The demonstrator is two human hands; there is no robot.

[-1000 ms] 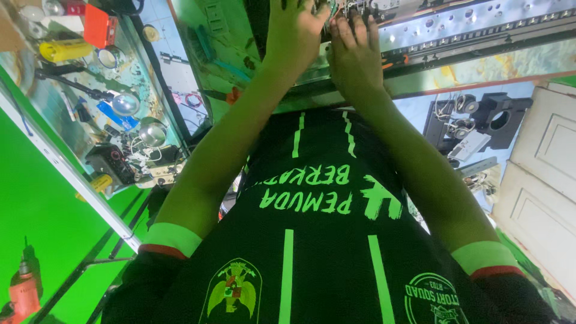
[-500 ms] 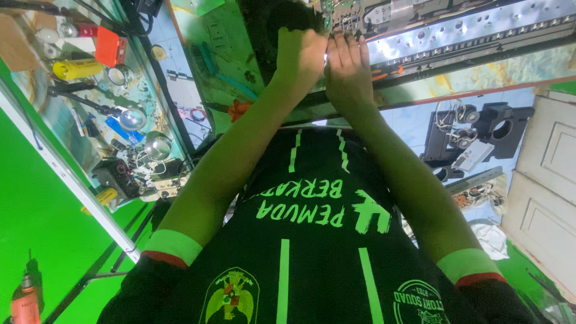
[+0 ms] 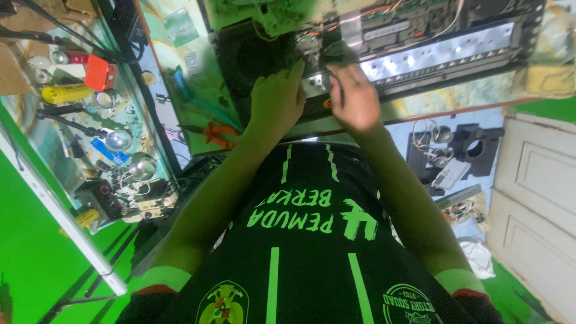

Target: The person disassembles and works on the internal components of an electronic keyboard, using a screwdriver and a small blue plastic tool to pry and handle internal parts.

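Note:
An open electronic unit (image 3: 444, 51) with a shiny metal front panel, circuit boards and wires lies along the top of the head view. My left hand (image 3: 277, 99) lies flat, fingers together, on the dark casing at the unit's left end. My right hand (image 3: 355, 99) is just to the right of it, fingers curled against the front panel's edge near a small dark part (image 3: 339, 54). Whether the right hand grips anything is unclear. Both forearms reach up from my black and green shirt (image 3: 300, 252).
Red-handled pliers (image 3: 219, 133) and a blue-handled tool (image 3: 183, 84) lie on the bench left of my hands. A glass shelf at far left holds a yellow torch (image 3: 66, 93), a red box (image 3: 100, 73) and bulbs (image 3: 118, 140). Black speaker parts (image 3: 474, 147) and a white door (image 3: 534, 192) are at right.
The view has tilted so the unit and hands sit lower in frame. My hands have drawn slightly apart; the left now lies flat instead of gripping the unit's edge.

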